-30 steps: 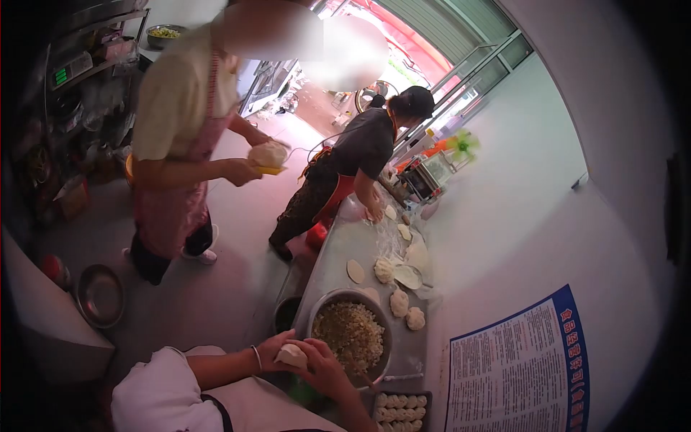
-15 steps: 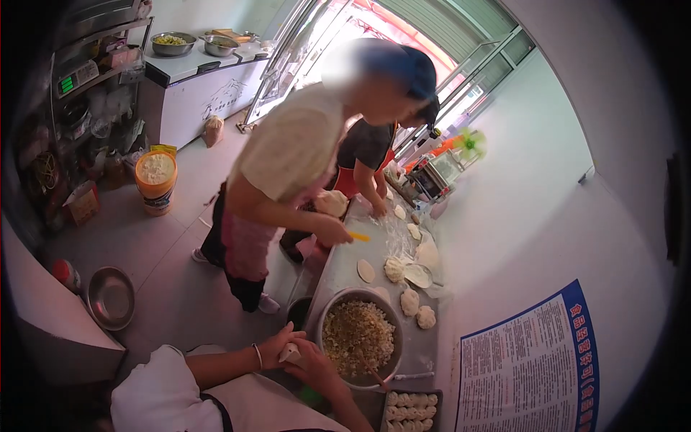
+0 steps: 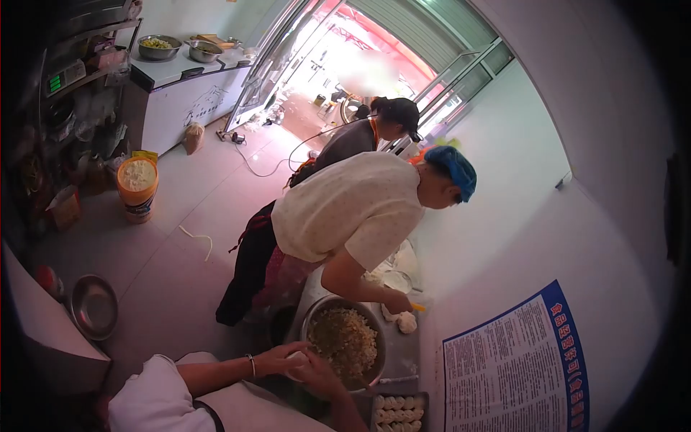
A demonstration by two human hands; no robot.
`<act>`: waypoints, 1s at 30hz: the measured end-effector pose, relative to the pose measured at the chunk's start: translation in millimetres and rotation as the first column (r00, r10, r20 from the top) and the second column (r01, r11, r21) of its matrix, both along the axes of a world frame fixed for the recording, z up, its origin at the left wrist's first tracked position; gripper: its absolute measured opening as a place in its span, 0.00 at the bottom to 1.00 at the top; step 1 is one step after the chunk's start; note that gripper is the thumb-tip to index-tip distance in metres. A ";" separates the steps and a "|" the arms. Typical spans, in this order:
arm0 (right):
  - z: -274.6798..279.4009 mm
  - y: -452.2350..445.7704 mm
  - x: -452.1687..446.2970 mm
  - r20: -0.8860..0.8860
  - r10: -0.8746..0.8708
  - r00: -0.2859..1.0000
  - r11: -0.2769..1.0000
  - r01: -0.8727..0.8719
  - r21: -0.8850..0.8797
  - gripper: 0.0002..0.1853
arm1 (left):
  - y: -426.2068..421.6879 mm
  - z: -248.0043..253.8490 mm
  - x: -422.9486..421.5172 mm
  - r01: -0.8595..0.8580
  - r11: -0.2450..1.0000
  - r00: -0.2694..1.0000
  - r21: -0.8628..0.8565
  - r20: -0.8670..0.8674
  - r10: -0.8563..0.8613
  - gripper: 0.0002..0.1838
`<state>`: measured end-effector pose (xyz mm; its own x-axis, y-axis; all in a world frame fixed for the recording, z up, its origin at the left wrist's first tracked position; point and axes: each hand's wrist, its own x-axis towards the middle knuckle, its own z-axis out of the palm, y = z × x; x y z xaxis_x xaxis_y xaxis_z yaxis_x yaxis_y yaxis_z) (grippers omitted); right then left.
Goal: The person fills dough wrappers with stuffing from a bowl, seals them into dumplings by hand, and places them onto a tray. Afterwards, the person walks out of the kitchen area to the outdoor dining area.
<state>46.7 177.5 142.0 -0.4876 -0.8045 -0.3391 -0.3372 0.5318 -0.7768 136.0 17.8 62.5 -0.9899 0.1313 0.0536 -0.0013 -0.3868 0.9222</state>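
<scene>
My left hand [image 3: 272,361], with a bracelet on its wrist, and my right hand [image 3: 318,373] close together around a dumpling [image 3: 296,357] of white dough. My fingers cover much of it. Right beside my hands stands a big metal bowl [image 3: 305,317] of chopped filling [image 3: 344,342], with a utensil handle at its near edge. Below the bowl, a tray [image 3: 376,412] holds rows of pleated dumplings [image 3: 399,410].
A co-worker in a patterned shirt [image 3: 345,205] leans across the worktable [image 3: 404,360], a hand [image 3: 396,301] near dough lumps [image 3: 407,322]. Another person [image 3: 345,147] stands behind. On the floor are a flour bucket [image 3: 138,191] and a metal basin [image 3: 94,306]. A notice [image 3: 515,367] hangs on the wall.
The co-worker in the patterned shirt has bent over the table and reached right, past the bowl, with the yellow-handled tool. My hands still hold the dumpling, and my view has shifted slightly.
</scene>
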 end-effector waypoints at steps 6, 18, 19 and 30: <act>-23.1 15.1 -9.7 0.293 -0.001 0.956 0.986 0.050 -0.160 0.31 | 3.8 0.8 0.4 -0.098 0.991 0.995 0.096 0.024 0.096 0.27; -31.7 4.0 19.3 0.256 -0.406 0.877 0.854 0.464 -0.235 0.24 | 6.9 12.6 0.3 -0.238 0.953 0.970 0.185 0.103 0.222 0.21; -19.2 -1.5 26.6 0.299 -0.418 0.858 0.837 0.492 -0.239 0.24 | 7.6 12.4 0.3 -0.237 0.941 0.969 0.242 0.130 0.211 0.21; -14.4 -9.2 30.6 0.216 -0.516 0.829 0.789 0.558 -0.256 0.23 | 13.8 -0.5 -8.5 -0.325 0.937 0.942 0.128 0.130 0.309 0.18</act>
